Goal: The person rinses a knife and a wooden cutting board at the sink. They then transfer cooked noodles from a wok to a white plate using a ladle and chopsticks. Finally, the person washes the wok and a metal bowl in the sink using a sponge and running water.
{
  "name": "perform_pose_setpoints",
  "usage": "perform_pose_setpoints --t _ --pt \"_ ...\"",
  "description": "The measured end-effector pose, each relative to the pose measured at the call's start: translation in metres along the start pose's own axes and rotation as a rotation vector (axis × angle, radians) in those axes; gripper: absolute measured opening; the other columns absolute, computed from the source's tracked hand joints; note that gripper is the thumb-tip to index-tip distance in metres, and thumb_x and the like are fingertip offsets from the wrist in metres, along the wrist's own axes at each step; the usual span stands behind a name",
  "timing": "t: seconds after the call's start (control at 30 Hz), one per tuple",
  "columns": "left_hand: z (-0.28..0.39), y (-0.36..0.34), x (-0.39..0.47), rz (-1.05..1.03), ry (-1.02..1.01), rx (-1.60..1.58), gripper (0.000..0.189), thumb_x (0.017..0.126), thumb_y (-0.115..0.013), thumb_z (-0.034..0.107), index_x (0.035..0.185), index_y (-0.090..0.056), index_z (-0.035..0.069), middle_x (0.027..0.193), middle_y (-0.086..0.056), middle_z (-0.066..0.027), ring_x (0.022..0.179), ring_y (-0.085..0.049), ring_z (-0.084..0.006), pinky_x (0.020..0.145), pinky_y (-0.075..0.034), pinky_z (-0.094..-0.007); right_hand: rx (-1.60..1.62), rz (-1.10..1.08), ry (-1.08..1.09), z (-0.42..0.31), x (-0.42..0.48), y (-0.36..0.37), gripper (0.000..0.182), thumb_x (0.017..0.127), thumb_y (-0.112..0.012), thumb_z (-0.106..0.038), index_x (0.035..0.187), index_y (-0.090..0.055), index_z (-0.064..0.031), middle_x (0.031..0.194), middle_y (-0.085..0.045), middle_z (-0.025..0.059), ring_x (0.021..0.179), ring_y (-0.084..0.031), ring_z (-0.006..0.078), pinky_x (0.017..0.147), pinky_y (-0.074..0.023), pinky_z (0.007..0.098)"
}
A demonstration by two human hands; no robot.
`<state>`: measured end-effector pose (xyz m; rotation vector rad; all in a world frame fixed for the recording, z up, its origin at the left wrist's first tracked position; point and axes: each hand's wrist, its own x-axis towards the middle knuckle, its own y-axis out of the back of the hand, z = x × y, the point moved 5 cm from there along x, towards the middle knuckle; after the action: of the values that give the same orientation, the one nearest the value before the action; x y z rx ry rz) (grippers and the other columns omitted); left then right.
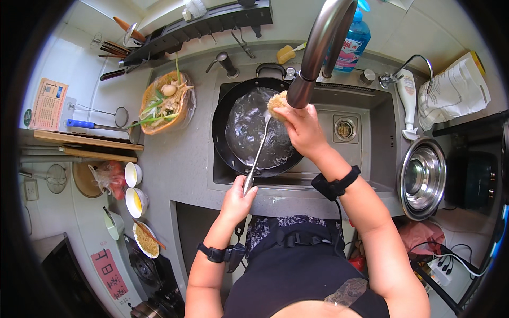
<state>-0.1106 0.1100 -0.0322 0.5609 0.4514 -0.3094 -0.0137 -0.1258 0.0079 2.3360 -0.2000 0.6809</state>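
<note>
My left hand (pixel 239 199) grips the handle of a long metal utensil (pixel 261 149), which slants up across a black wok (pixel 221 137). In my right hand (pixel 304 131) is a tan, fibrous scrubber (pixel 277 104), pressed against the utensil's far end. That end is mostly hidden by the scrubber and my fingers, so its shape is unclear. The wok sits in the left part of a steel sink (pixel 379 139) and holds clear, rippling water (pixel 250 131). Directly over my right hand hangs the dark metal faucet (pixel 304 85), its spout partly covering the scrubber.
A sink drain (pixel 345 130) shows right of the wok. Behind the sink stand a blue soap bottle (pixel 352 43) and a yellow sponge (pixel 285 55). A basket of vegetables (pixel 165 103) is left; steel bowls (pixel 422 179) stand right. White bowls (pixel 136 202) line the left counter.
</note>
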Motion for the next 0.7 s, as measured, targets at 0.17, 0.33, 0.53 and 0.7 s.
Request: perform_pose_setpoints --t 0.17,0.33,0.53,0.7 --pt "0.013 0.015 -0.010 0.032 -0.016 0.332 0.033 0.090 -0.057 0.033 0.111 -0.053 0.008 0.082 -0.065 -0.0231 0.081 -0.062 -0.0430 0.068 -0.049 -0.0450 -0.005 -0.051 -0.193 0.052 -0.006 -0.007 0.031 0.078 -0.053 0.001 0.101 -0.066 -0.0154 0.103 -0.063 0.0045 0.091 -0.057 0.0270 0.081 -0.0405 0.0378" --pt "0.025 0.018 -0.005 0.124 -0.105 0.474 0.027 0.091 -0.055 0.033 0.102 -0.052 0.008 0.076 -0.064 -0.0210 0.075 -0.061 -0.0436 0.063 -0.047 -0.0506 -0.033 -0.186 -0.001 -0.002 -0.012 -0.026 0.032 0.077 -0.052 -0.002 0.098 -0.069 -0.0182 0.112 -0.063 0.0033 0.096 -0.056 0.0266 0.087 -0.0440 0.0356" --pt "0.042 0.023 -0.012 0.136 -0.164 0.633 0.027 0.090 -0.055 0.035 0.099 -0.050 0.010 0.075 -0.065 -0.0171 0.073 -0.062 -0.0408 0.060 -0.047 -0.0495 -0.056 -0.179 -0.253 0.067 0.006 -0.019 0.024 0.079 -0.057 -0.004 0.100 -0.068 -0.0093 0.089 -0.067 0.0123 0.080 -0.064 0.0281 0.068 -0.0487 0.0347" --pt "0.040 0.031 -0.005 0.158 -0.121 0.735 0.027 0.089 -0.056 0.035 0.099 -0.051 0.011 0.077 -0.066 -0.0154 0.072 -0.062 -0.0391 0.061 -0.048 -0.0485 -0.111 -0.146 0.041 0.003 -0.011 -0.026 0.029 0.076 -0.055 -0.006 0.099 -0.071 -0.0159 0.111 -0.064 0.0032 0.094 -0.054 0.0301 0.087 -0.0426 0.0368"
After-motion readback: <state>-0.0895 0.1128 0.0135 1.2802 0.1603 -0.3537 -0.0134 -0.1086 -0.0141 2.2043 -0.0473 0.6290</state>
